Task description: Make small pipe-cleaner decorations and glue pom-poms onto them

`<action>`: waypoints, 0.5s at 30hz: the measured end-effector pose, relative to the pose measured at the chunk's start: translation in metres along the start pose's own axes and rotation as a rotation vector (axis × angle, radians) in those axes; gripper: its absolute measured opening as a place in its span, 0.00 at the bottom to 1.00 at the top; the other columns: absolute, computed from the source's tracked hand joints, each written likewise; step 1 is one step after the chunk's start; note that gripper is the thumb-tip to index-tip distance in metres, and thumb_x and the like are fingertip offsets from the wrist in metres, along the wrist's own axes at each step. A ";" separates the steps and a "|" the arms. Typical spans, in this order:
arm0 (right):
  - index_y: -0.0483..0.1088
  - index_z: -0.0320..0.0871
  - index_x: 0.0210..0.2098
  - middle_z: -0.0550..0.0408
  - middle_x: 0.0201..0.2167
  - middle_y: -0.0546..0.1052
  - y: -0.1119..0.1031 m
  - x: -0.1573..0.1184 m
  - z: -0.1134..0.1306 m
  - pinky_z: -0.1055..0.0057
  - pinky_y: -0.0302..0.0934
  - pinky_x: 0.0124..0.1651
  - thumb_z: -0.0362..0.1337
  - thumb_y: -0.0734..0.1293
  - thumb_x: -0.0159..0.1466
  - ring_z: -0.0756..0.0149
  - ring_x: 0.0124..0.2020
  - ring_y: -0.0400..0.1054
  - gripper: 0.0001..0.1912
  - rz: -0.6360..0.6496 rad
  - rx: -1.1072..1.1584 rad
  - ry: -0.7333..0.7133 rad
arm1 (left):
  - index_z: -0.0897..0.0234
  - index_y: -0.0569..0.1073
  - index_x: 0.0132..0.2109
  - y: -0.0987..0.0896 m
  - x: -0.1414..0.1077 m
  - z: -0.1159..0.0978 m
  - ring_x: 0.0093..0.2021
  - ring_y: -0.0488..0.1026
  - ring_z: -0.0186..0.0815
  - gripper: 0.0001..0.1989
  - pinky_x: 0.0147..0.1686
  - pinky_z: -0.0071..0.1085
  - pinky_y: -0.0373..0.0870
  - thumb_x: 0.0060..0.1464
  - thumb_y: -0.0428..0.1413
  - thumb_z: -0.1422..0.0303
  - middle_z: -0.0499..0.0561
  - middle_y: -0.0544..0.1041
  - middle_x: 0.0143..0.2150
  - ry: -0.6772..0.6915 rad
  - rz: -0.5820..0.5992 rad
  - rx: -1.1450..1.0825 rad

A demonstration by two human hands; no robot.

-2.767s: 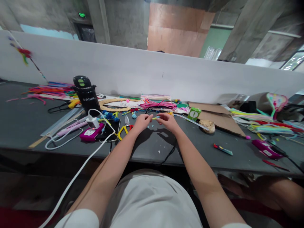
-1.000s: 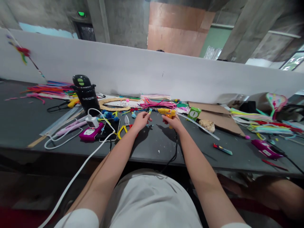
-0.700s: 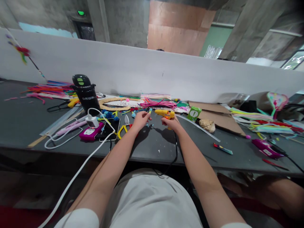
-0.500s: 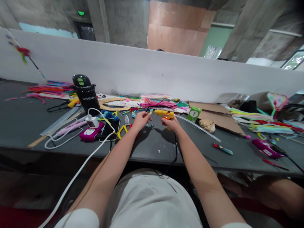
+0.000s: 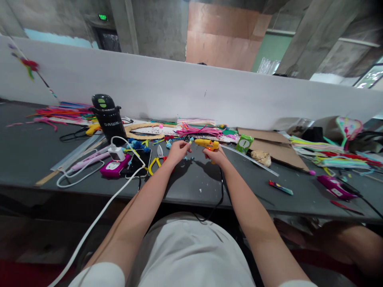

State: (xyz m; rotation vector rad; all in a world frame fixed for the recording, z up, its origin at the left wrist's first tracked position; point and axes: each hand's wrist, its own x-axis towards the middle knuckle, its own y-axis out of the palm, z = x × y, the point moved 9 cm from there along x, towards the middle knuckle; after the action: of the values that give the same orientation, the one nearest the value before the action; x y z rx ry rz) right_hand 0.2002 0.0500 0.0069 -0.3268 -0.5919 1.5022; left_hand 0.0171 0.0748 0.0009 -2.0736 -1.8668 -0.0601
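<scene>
My right hand (image 5: 218, 156) is wrapped round the grip of a yellow glue gun (image 5: 206, 143), with its nozzle pointing left and a small red light glowing on its body. Its black cord (image 5: 222, 187) runs down over the table edge. My left hand (image 5: 178, 151) pinches a small yellow-green and blue fuzzy piece (image 5: 190, 140), which looks like pipe cleaner. The nozzle is close to that piece; whether they touch I cannot tell. Small blue scraps lie on the table under the hands. Beside my left wrist are yellow-handled pliers (image 5: 154, 164), partly hidden.
A black bottle (image 5: 109, 119), a purple power strip (image 5: 113, 167) with a white charger, and a phone (image 5: 137, 162) stand left. Pink pipe cleaners (image 5: 197, 130) lie behind. To the right are cardboard (image 5: 278, 149), a stone-like lump (image 5: 261, 158) and a cutter (image 5: 280, 187). Another person's leg shows lower right.
</scene>
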 end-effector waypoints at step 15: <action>0.64 0.42 0.17 0.59 0.16 0.66 0.000 0.000 -0.002 0.77 0.55 0.24 0.39 0.62 0.52 0.72 0.21 0.61 0.10 0.009 -0.012 0.018 | 0.68 0.74 0.32 -0.001 -0.001 0.000 0.22 0.67 0.30 0.18 0.25 0.26 0.63 0.51 0.56 0.55 0.54 0.78 0.27 -0.004 -0.004 -0.004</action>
State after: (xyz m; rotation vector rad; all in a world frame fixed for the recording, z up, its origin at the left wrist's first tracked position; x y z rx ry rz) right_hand 0.2007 0.0498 0.0052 -0.3521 -0.5863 1.5037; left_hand 0.0165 0.0741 0.0012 -2.0741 -1.8751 -0.0610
